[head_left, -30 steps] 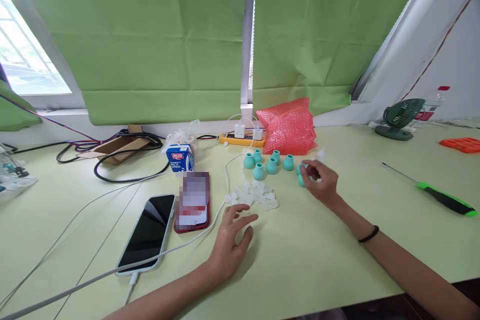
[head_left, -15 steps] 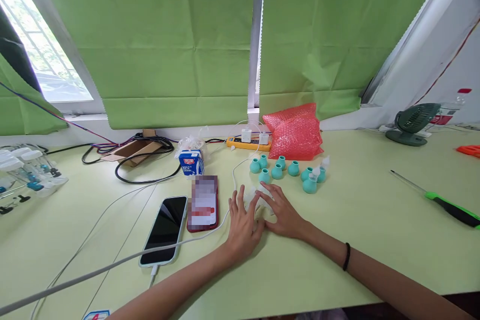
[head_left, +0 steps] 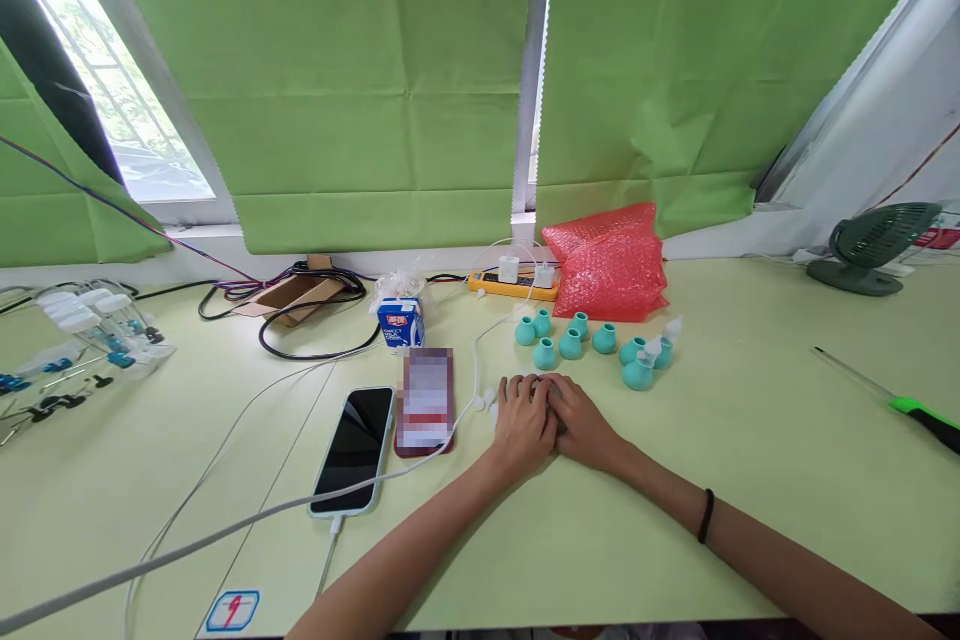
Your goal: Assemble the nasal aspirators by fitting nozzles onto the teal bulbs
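My left hand (head_left: 523,417) and my right hand (head_left: 583,423) are pressed together low over the table, fingers bent and touching. Both are closed, and their joined fingers hide whatever lies beneath or between them. A few small white translucent pieces (head_left: 488,399) show just left of my left fingers. Beyond my hands stand several small teal round-bodied pots with open necks, among them one teal pot (head_left: 545,354) nearest my fingertips. To the right, another teal pot (head_left: 638,373) has a white translucent tip on it.
Left of my hands lie a red-cased phone (head_left: 424,405) and a pale-cased phone (head_left: 352,450), with a white cable across. Farther back are a blue milk carton (head_left: 401,322), a yellow power strip (head_left: 514,287) and a red bubble-wrap bag (head_left: 609,270). A screwdriver (head_left: 922,420) lies right.
My hands have drawn together and curled in, covering the white translucent pieces that showed between them. The view has shifted left, so everything sits farther right. The teal pots keep their places.
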The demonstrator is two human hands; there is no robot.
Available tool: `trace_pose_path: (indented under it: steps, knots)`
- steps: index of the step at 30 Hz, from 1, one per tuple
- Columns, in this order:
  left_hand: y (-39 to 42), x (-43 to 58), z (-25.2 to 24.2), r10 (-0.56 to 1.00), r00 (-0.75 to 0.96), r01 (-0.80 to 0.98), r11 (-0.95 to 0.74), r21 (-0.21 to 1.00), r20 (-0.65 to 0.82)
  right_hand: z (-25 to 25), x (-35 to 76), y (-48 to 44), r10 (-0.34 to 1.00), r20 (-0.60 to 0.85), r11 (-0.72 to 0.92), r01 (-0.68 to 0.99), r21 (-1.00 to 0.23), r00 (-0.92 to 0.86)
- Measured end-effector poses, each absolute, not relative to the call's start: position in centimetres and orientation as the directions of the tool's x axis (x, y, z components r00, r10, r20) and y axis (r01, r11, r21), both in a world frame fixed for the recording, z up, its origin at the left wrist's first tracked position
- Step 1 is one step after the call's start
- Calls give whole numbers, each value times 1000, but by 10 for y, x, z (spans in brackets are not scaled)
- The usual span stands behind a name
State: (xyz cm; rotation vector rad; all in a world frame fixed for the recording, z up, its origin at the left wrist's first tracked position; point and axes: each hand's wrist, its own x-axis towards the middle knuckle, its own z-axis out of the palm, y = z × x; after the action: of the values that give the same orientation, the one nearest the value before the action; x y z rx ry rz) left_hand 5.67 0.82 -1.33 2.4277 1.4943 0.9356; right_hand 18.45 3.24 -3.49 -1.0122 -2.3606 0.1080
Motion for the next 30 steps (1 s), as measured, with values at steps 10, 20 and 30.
trace_pose_path:
  steps: [10, 20, 30]
  knots:
    - [15, 49, -19, 839, 271, 586, -532, 611, 471, -29, 191, 37, 670, 464, 737, 597, -318, -579]
    - [11, 43, -13, 829, 217, 476, -551, 686, 516, -29, 196, 41, 755, 504, 644, 619, -450, -419]
    - [12, 46, -21, 814, 320, 561, -575, 596, 484, -31, 198, 42, 766, 575, 611, 601, -516, -286]
